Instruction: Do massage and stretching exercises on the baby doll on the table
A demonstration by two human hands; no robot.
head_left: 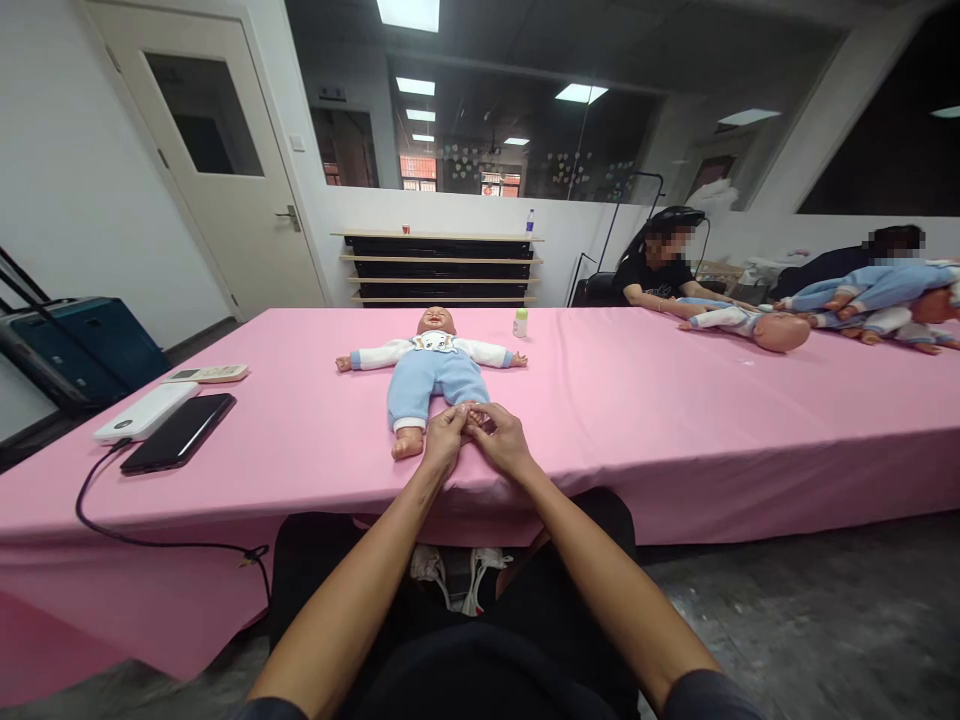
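Your baby doll (435, 372) lies on its back at the centre of the frame on the pink tablecloth (675, 420), arms spread and feet toward you — a pose that brings its legs to the table's near edge, within easy reach of your seat. Your left hand (444, 440) and right hand (501, 438) meet just below centre, fingers curled together around the doll's foot on the right side of the picture; the other foot lies bare and free beside your left hand. A small bottle (520, 322) stands just beyond the doll's outstretched arm, clear of your hands. At the left of the frame a black phone (178, 432) and a white power bank (146, 411) lie side by side, well apart from the doll.
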